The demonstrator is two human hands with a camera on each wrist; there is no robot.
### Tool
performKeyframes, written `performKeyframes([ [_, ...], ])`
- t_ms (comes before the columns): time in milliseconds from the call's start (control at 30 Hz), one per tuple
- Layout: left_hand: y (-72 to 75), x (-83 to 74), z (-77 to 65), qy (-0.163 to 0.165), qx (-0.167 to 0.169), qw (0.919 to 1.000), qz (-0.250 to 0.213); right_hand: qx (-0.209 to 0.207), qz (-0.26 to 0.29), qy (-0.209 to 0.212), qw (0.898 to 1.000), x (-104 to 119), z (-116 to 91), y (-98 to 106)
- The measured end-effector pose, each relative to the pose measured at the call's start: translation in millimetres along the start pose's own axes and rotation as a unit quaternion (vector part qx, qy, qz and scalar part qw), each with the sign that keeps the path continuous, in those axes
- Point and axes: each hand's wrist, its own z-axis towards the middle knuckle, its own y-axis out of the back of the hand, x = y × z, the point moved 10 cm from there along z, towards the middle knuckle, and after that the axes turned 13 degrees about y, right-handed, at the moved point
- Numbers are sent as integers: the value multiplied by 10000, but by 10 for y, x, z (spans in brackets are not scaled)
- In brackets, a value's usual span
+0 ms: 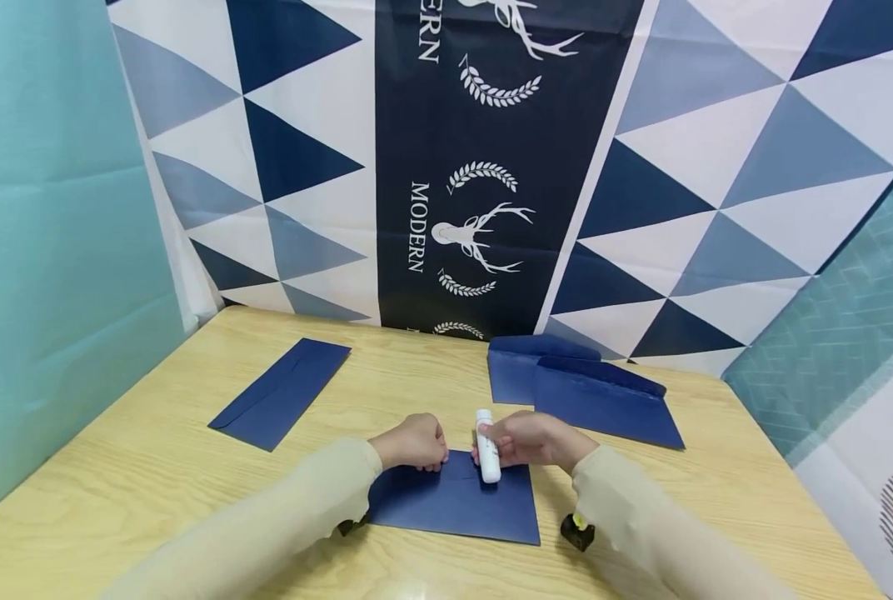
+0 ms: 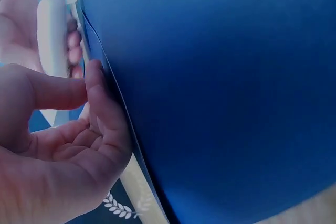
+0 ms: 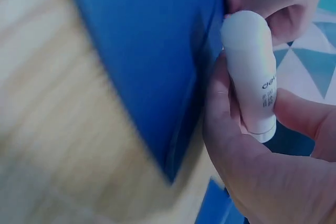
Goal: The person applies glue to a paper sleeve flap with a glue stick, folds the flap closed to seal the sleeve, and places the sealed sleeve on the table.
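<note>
A dark blue envelope (image 1: 454, 504) lies flat on the table in front of the person. At its far edge is the left hand (image 1: 416, 442), fingers curled and thumb against a fingertip; it seems to pinch the envelope's edge, though the exact contact is partly hidden. In the left wrist view, a narrow gap shows along the edge of the envelope (image 2: 220, 87). The right hand (image 1: 532, 440) grips a white glue stick (image 1: 488, 454) between thumb and fingers, above the envelope's right part. Small dark print marks the glue stick (image 3: 251, 69) in the right wrist view.
Another blue envelope (image 1: 285, 396) lies at the left of the wooden table (image 1: 154, 467). Two more, a rear envelope (image 1: 510, 375) and a front envelope (image 1: 604, 404), overlap at the back right with flaps raised. A patterned cloth (image 1: 311, 167) hangs behind.
</note>
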Motion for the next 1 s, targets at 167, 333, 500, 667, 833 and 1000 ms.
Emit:
performKeyframes([
  [167,-64,25,15,59,76,9995,-306,73,-239,-138,9996,19,108,-139],
  [333,-48,130,106,302,719,9916,-1028,-451,-1211,-119,9915,73,189,-135],
  [500,107,305,151,793,1376,9768,-1440,-722,-1763,52,9817,148,208,-125],
  [667,310,398,104,947,1427,9784,-1155,-1088,-2179,125,9698,183,188,-111],
  [833,359,507,101,1061,1366,9806,-923,-1430,-2491,196,9577,178,155,-85],
  [1000,333,552,148,1044,1420,9809,-818,-1273,-2249,77,9660,167,147,-88],
])
